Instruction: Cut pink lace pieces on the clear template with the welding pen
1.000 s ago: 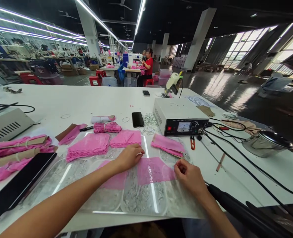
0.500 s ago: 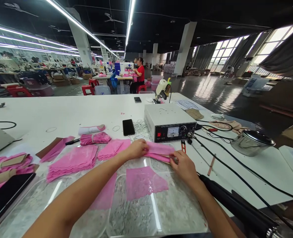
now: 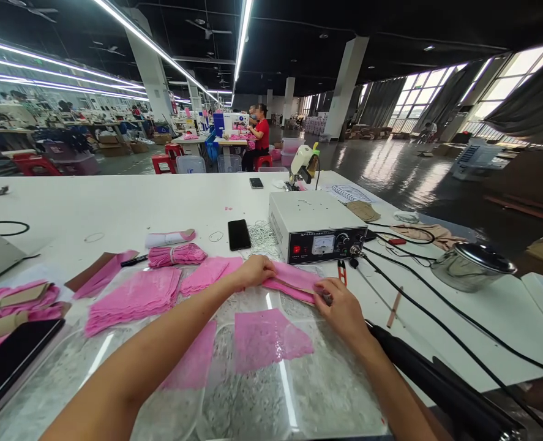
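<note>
My left hand (image 3: 256,272) grips the left end of a folded stack of pink fabric pieces (image 3: 295,280), its fingers closed over the edge. At the right end my right hand (image 3: 338,300) pinches the same stack; a brownish edge, perhaps card, shows along it. A dark, shiny bit shows by the right fingers, too small to name. Nearer me, a single pink fabric piece (image 3: 271,340) lies flat on the clear, glossy sheet (image 3: 248,404). Another pink piece (image 3: 191,361) lies partly under my left forearm. Neat pink stacks (image 3: 136,297) sit to the left.
Behind my hands stands a grey control box (image 3: 319,226) with a meter, cables running off to the right. Red-handled snips (image 3: 342,272), a phone (image 3: 239,235) and a metal pot (image 3: 473,266) are around it. A black handheld tool (image 3: 427,373) lies by my right forearm. A co-worker (image 3: 261,136) sits beyond.
Both hands keep hold of the pink stack. Its left end has dipped slightly and its upper face has tilted. The view has shifted a little.
</note>
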Action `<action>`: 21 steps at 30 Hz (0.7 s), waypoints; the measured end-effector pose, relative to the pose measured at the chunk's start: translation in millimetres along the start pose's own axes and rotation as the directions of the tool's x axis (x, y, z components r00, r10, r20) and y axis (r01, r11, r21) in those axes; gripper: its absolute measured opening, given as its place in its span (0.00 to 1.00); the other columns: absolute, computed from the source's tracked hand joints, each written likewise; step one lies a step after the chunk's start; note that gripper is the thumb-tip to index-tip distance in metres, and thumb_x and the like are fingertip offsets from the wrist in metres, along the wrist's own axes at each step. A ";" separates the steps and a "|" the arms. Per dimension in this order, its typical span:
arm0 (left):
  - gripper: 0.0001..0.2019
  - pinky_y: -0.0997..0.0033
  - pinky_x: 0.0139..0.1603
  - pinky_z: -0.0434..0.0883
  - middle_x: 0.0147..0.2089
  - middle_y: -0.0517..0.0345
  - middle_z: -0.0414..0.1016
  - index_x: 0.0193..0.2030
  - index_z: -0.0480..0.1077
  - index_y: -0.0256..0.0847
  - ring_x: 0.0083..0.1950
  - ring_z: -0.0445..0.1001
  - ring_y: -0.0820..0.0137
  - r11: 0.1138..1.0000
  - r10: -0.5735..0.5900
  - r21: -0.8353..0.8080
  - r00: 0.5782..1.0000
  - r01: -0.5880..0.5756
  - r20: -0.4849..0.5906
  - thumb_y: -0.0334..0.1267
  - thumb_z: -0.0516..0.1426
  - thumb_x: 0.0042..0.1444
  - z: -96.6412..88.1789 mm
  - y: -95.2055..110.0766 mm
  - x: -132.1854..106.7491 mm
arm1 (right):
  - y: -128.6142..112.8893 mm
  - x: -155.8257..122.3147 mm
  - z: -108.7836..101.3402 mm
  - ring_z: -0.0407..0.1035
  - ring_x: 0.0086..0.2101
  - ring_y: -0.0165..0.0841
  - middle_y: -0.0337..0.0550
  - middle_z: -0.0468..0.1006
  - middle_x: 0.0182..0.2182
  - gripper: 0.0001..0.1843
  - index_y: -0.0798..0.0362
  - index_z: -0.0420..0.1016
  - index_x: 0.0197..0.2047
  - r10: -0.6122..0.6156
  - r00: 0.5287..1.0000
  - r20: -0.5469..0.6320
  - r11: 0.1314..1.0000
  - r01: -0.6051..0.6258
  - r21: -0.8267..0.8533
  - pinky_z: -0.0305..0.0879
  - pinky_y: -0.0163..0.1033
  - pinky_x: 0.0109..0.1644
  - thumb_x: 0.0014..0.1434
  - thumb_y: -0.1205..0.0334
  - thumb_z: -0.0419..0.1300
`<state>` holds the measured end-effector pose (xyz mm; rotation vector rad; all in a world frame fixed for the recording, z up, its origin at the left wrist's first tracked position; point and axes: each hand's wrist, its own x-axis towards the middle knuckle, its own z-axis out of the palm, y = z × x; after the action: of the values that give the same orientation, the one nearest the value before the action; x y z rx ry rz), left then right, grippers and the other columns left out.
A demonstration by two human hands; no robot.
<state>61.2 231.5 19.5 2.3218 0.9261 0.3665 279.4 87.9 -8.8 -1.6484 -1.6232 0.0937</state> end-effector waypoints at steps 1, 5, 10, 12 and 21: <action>0.15 0.60 0.46 0.75 0.51 0.52 0.72 0.52 0.69 0.36 0.47 0.74 0.64 1.000 -0.022 -0.022 1.000 0.022 0.004 0.43 0.57 0.64 -1.6 1.1 0.5 | 1.0 0.6 1.2 0.74 0.37 0.36 0.46 0.78 0.41 0.11 0.51 0.77 0.39 -0.015 1.000 -0.017 1.000 0.015 0.018 0.71 0.43 0.42 0.55 0.62 0.55; 0.15 0.59 0.46 0.75 0.50 0.52 0.72 0.52 0.69 0.35 0.47 0.74 0.64 0.990 -0.089 -0.105 0.996 0.089 0.003 0.43 0.57 0.64 -10.7 10.0 1.7 | 3.8 3.9 5.4 0.75 0.41 0.36 0.46 0.79 0.42 0.12 0.51 0.77 0.39 -0.071 0.993 -0.097 0.993 0.080 0.087 0.73 0.43 0.46 0.55 0.64 0.54; 0.14 0.60 0.45 0.75 0.48 0.52 0.73 0.51 0.69 0.35 0.44 0.75 0.67 0.962 -0.104 -0.255 0.994 0.092 -0.033 0.43 0.56 0.65 -27.6 21.6 -11.4 | 1.4 4.8 4.4 0.75 0.42 0.36 0.47 0.80 0.42 0.11 0.52 0.78 0.41 -0.080 0.970 -0.231 0.985 0.112 0.129 0.73 0.44 0.49 0.57 0.63 0.55; 0.13 0.61 0.45 0.75 0.46 0.52 0.74 0.49 0.70 0.35 0.44 0.75 0.67 0.948 -0.102 -0.307 0.993 0.081 -0.055 0.43 0.55 0.65 -34.7 23.3 -24.8 | -0.9 4.2 3.5 0.75 0.42 0.37 0.48 0.80 0.41 0.11 0.53 0.78 0.41 -0.077 0.961 -0.265 0.983 0.118 0.143 0.74 0.45 0.49 0.59 0.61 0.56; 0.08 0.72 0.36 0.71 0.33 0.58 0.77 0.34 0.73 0.37 0.35 0.76 0.70 0.951 -0.164 -0.278 0.983 0.135 -0.084 0.38 0.56 0.59 -26.4 21.7 -109.0 | -29.3 -5.2 0.9 0.74 0.44 0.37 0.46 0.78 0.46 0.15 0.49 0.77 0.46 -0.205 0.975 -0.083 0.956 0.217 0.199 0.75 0.43 0.47 0.56 0.56 0.61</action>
<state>-17.6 154.7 50.3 1.9853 1.0273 0.5232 254.4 79.6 4.9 -1.3011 -1.6725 0.0984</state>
